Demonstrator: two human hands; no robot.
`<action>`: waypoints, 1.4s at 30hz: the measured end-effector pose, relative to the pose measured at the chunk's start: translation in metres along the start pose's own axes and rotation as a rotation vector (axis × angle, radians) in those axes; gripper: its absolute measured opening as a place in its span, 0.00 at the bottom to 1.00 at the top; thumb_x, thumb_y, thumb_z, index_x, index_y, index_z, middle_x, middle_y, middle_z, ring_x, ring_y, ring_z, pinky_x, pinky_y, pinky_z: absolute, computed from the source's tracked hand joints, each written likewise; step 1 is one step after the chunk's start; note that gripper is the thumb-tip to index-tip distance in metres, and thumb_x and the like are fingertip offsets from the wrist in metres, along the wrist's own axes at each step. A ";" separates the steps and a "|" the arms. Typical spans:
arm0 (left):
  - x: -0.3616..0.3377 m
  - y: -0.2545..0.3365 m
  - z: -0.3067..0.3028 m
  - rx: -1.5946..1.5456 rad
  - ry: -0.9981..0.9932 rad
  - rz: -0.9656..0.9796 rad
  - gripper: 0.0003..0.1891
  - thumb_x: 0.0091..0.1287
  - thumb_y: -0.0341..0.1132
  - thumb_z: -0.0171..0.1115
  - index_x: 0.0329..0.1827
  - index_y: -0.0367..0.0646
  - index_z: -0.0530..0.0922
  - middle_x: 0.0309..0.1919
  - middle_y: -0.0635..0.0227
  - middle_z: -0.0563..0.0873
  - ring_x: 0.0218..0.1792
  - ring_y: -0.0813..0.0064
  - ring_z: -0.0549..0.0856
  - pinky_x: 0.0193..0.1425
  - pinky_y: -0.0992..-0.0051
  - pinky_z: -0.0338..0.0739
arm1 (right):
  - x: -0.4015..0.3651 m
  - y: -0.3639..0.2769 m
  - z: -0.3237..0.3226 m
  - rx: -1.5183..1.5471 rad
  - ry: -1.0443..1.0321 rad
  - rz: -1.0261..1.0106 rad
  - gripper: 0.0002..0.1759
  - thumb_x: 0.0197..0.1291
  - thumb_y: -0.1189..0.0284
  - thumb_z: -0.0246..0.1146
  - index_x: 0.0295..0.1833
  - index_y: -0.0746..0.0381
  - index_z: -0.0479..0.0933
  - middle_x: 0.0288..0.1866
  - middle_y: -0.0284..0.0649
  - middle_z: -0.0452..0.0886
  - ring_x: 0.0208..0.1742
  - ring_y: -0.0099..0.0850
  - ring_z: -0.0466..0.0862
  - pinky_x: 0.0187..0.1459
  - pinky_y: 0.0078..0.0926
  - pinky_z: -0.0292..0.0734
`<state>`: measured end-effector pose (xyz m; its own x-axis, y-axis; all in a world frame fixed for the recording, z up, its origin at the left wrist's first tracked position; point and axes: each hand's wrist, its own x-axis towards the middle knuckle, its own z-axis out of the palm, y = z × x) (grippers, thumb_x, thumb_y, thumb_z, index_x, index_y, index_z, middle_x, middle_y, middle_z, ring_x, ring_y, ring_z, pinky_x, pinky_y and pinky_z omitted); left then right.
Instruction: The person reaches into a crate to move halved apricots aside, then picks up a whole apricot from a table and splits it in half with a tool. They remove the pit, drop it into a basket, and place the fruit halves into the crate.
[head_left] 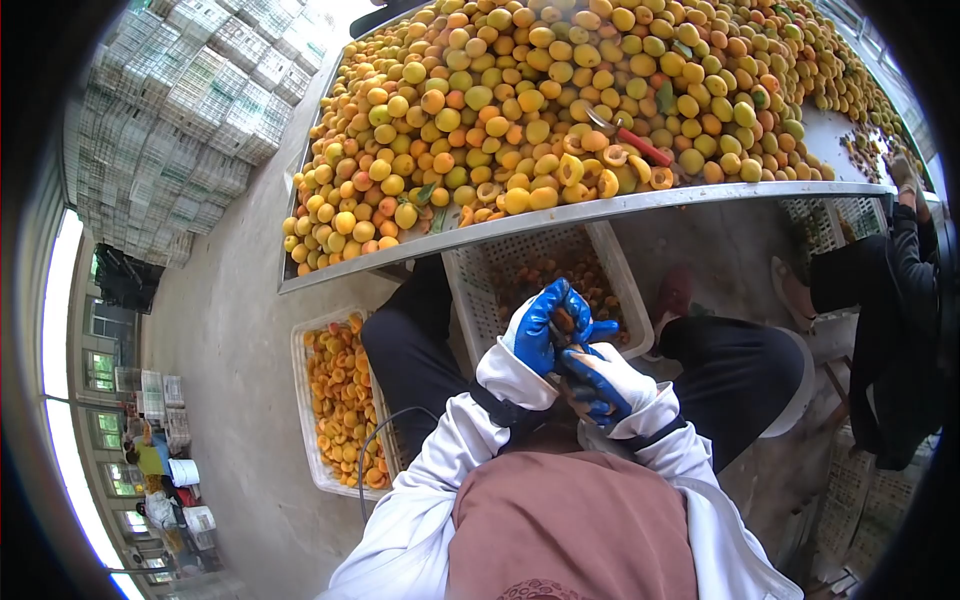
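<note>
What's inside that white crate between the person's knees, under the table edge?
Orange apricot pieces lie in the white crate, well below its rim. The left hand and right hand, both gloved, cover its near part, so what lies there cannot be seen.

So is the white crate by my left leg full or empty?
Mostly full: the crate has orange apricot halves spread over nearly its whole floor. How deep the layer goes, cannot tell.

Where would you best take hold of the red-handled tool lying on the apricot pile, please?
By its red handle, from the near table edge: the handle slants towards that edge and lies bare atop the apricots, while the metal end points away into the pile.
</note>
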<state>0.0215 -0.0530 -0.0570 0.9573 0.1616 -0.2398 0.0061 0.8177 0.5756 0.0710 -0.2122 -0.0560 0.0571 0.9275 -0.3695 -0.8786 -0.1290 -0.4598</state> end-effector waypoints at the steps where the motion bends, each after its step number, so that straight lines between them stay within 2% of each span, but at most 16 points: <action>1: 0.002 0.001 0.000 -0.002 -0.003 0.002 0.22 0.81 0.48 0.49 0.36 0.39 0.78 0.28 0.60 0.79 0.32 0.63 0.81 0.66 0.44 0.77 | -0.004 -0.001 0.001 -0.003 0.002 -0.001 0.13 0.76 0.58 0.58 0.39 0.53 0.70 0.22 0.28 0.66 0.14 0.20 0.65 0.13 0.21 0.60; 4: 0.009 0.004 0.003 -0.140 -0.162 0.008 0.23 0.81 0.50 0.49 0.41 0.37 0.81 0.31 0.57 0.83 0.37 0.61 0.84 0.67 0.44 0.76 | -0.014 -0.005 0.010 0.178 -0.052 -0.031 0.13 0.76 0.58 0.59 0.46 0.56 0.73 0.23 0.32 0.71 0.13 0.22 0.67 0.14 0.22 0.61; 6: 0.013 0.007 0.006 -0.284 0.112 0.025 0.27 0.80 0.54 0.48 0.52 0.36 0.82 0.43 0.51 0.87 0.48 0.56 0.86 0.69 0.44 0.75 | -0.013 0.002 0.005 0.215 -0.082 -0.143 0.14 0.75 0.57 0.60 0.47 0.57 0.74 0.23 0.33 0.71 0.13 0.23 0.66 0.14 0.24 0.61; 9: 0.013 0.013 -0.004 -0.357 0.041 -0.010 0.30 0.80 0.57 0.48 0.62 0.36 0.79 0.54 0.47 0.86 0.59 0.53 0.84 0.70 0.44 0.75 | 0.004 0.004 -0.021 0.346 -0.121 -0.232 0.14 0.72 0.63 0.64 0.49 0.63 0.76 0.26 0.36 0.77 0.17 0.27 0.74 0.21 0.29 0.72; 11: 0.011 0.012 -0.010 -0.344 0.002 0.006 0.30 0.80 0.58 0.48 0.65 0.38 0.77 0.57 0.47 0.84 0.63 0.52 0.82 0.70 0.47 0.75 | 0.019 0.009 -0.020 -0.755 0.546 -0.796 0.14 0.68 0.72 0.65 0.55 0.65 0.78 0.34 0.39 0.84 0.29 0.29 0.84 0.35 0.29 0.80; 12: 0.008 0.012 -0.007 -0.318 0.026 0.022 0.29 0.80 0.57 0.47 0.64 0.37 0.77 0.56 0.51 0.85 0.59 0.54 0.84 0.67 0.51 0.79 | 0.019 0.008 -0.015 -0.785 0.586 -0.770 0.18 0.63 0.78 0.67 0.59 0.66 0.77 0.40 0.42 0.87 0.41 0.29 0.88 0.48 0.27 0.81; 17: -0.003 0.003 -0.001 -0.265 0.017 -0.008 0.28 0.81 0.55 0.46 0.65 0.37 0.76 0.57 0.53 0.84 0.60 0.56 0.83 0.70 0.56 0.76 | 0.032 0.009 0.003 -0.981 0.661 -0.891 0.22 0.57 0.79 0.72 0.58 0.64 0.77 0.43 0.44 0.86 0.44 0.35 0.89 0.48 0.31 0.81; 19: -0.004 -0.006 -0.004 -0.238 -0.042 -0.007 0.26 0.83 0.51 0.46 0.65 0.36 0.76 0.58 0.56 0.84 0.60 0.59 0.83 0.71 0.59 0.75 | 0.036 0.010 0.002 -1.123 0.742 -0.948 0.23 0.57 0.77 0.73 0.58 0.63 0.77 0.44 0.50 0.87 0.45 0.46 0.90 0.47 0.35 0.82; 20: -0.007 -0.005 0.001 -0.232 -0.022 -0.017 0.24 0.84 0.48 0.45 0.65 0.36 0.76 0.59 0.58 0.84 0.62 0.61 0.82 0.72 0.62 0.74 | 0.034 0.008 0.002 -1.213 0.773 -0.905 0.21 0.58 0.76 0.72 0.57 0.63 0.78 0.42 0.53 0.86 0.44 0.54 0.88 0.45 0.39 0.82; 24: -0.013 -0.008 0.016 -0.101 0.069 0.052 0.20 0.82 0.47 0.52 0.63 0.40 0.79 0.53 0.61 0.86 0.53 0.67 0.86 0.63 0.67 0.81 | 0.032 0.006 0.002 -1.244 0.809 -0.879 0.20 0.59 0.74 0.72 0.57 0.64 0.78 0.39 0.54 0.86 0.43 0.57 0.87 0.43 0.41 0.82; 27: -0.012 -0.009 0.011 0.023 0.093 0.014 0.19 0.81 0.43 0.53 0.64 0.39 0.78 0.55 0.62 0.85 0.54 0.69 0.85 0.64 0.68 0.80 | 0.031 0.004 -0.004 -1.246 0.808 -0.993 0.15 0.63 0.74 0.70 0.54 0.66 0.79 0.35 0.49 0.86 0.37 0.47 0.89 0.40 0.37 0.81; 30: -0.014 -0.010 0.008 0.034 0.039 0.080 0.18 0.80 0.35 0.53 0.66 0.32 0.75 0.60 0.55 0.83 0.62 0.61 0.83 0.72 0.64 0.75 | 0.025 0.002 -0.004 -0.711 0.839 -0.919 0.08 0.69 0.74 0.65 0.46 0.69 0.81 0.31 0.40 0.86 0.32 0.25 0.84 0.36 0.27 0.78; 33: -0.017 -0.002 0.007 -0.055 0.058 0.102 0.18 0.79 0.35 0.54 0.65 0.31 0.76 0.59 0.54 0.83 0.62 0.58 0.83 0.71 0.61 0.76 | 0.022 0.003 -0.016 -0.773 0.901 -0.919 0.09 0.68 0.75 0.66 0.47 0.69 0.80 0.32 0.41 0.85 0.34 0.27 0.84 0.40 0.27 0.78; 37: -0.040 0.044 0.006 0.309 0.116 0.455 0.18 0.77 0.32 0.54 0.63 0.27 0.75 0.56 0.49 0.84 0.59 0.57 0.84 0.70 0.59 0.76 | 0.022 0.007 -0.015 -0.898 0.892 -0.851 0.12 0.67 0.72 0.65 0.50 0.69 0.79 0.33 0.47 0.85 0.35 0.37 0.86 0.41 0.34 0.78; 38: -0.050 0.064 0.003 0.408 0.175 0.568 0.18 0.77 0.32 0.54 0.63 0.27 0.75 0.56 0.49 0.84 0.59 0.58 0.84 0.70 0.60 0.76 | 0.022 0.006 -0.015 -1.025 0.872 -0.818 0.14 0.67 0.70 0.65 0.52 0.68 0.79 0.34 0.53 0.85 0.38 0.49 0.88 0.42 0.39 0.79; 42: -0.124 0.149 -0.032 0.877 0.559 0.864 0.16 0.74 0.31 0.58 0.60 0.30 0.78 0.56 0.54 0.85 0.58 0.62 0.84 0.68 0.64 0.75 | 0.024 0.014 -0.007 -1.156 0.861 -0.614 0.20 0.65 0.62 0.68 0.55 0.64 0.79 0.38 0.56 0.86 0.43 0.56 0.86 0.43 0.47 0.80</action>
<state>-0.1053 0.0666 0.0334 0.5056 0.8135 0.2875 -0.1511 -0.2446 0.9578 0.0634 -0.1943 -0.0765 0.8541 0.5179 -0.0468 0.1835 -0.3844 -0.9048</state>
